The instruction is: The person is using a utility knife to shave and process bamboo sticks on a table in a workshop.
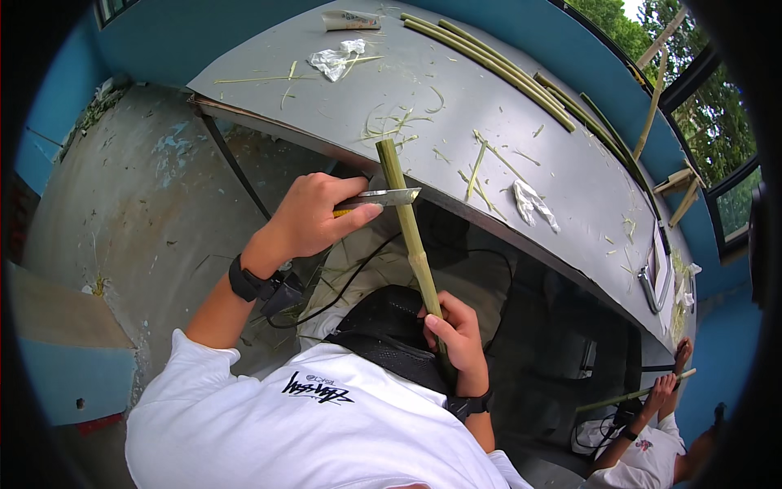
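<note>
In the head view, the left hand (314,213), left of centre, is closed around a knife (399,197) whose blade crosses the upper part of a green stalk (418,259). The right hand (456,330), just below centre, grasps the stalk's lower part. The stalk stands tilted mid-frame, its top overlapping the counter's edge in view; whether they touch I cannot tell. On the counter (309,114), shavings (395,128) lie near the stalk's top, a cup (350,20) on its side at the top, and canes (489,67) at the upper right.
</note>
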{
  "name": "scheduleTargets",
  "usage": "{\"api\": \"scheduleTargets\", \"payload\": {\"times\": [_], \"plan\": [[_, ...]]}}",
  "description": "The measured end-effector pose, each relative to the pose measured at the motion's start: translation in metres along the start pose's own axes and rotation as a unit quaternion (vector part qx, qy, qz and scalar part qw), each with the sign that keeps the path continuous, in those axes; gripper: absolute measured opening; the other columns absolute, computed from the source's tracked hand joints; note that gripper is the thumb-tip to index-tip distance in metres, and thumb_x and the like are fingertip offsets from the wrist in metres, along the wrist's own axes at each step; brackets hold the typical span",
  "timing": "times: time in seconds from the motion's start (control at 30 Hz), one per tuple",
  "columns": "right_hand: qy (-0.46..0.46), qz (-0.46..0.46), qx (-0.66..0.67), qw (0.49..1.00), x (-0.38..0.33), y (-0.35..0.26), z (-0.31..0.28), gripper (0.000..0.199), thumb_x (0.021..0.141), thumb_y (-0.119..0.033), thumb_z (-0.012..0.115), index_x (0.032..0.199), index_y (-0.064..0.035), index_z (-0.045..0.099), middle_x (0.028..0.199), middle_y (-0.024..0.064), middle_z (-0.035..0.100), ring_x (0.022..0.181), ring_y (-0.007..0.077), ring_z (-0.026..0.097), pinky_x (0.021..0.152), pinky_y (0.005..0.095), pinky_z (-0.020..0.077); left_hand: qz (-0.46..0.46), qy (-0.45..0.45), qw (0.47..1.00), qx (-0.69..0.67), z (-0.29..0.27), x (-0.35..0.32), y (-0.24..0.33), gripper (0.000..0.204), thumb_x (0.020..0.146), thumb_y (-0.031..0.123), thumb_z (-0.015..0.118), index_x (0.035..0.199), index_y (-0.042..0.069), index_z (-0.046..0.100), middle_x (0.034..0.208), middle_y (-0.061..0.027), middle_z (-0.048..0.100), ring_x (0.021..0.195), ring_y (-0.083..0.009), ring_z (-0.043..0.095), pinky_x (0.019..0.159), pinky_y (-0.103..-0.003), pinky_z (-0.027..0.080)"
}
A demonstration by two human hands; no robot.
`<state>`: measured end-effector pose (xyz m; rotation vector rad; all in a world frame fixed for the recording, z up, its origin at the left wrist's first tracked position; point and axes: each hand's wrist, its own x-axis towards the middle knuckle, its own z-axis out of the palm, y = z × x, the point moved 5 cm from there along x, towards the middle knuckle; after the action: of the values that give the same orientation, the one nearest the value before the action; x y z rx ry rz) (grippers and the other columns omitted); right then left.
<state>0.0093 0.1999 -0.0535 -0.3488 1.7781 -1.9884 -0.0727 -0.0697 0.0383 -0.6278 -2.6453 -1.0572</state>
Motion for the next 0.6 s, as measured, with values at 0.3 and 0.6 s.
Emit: {"api": "scheduleTargets", "payload": {"times": [0.3, 0.6], "plan": [[-0.005, -0.004, 0.003, 1.0, 0.0007, -0.0015, 0.0004, 0.018, 0.099, -0.017, 0.067, 0.103, -0.0001, 0.063, 0.076, -0.0016, 0.057, 0.06, 0.0058, 0.051, 0.055, 0.0232, 0.0399, 0.0, 0.004, 1.0, -0.013, 0.0008, 0.0008, 0.0001, 0.046, 0.093, 0.039, 0.064, 0.08, -0.003, 0.053, 0.064, -0.0223, 0.044, 0.06, -0.0424, 0.047, 0.056, -0.044, 0.04], [-0.004, -0.002, 0.002, 1.0, 0.0005, -0.0007, 0.0002, 0.018, 0.099, -0.017, 0.067, 0.103, 0.0, 0.063, 0.076, -0.0013, 0.057, 0.06, 0.0062, 0.052, 0.055, 0.0235, 0.0404, -0.006, -0.001, 0.999, -0.034, 0.0033, 0.0003, -0.0013, 0.046, 0.094, 0.039, 0.063, 0.08, -0.003, 0.052, 0.064, -0.0218, 0.042, 0.059, -0.0407, 0.044, 0.056, -0.044, 0.04]]}}
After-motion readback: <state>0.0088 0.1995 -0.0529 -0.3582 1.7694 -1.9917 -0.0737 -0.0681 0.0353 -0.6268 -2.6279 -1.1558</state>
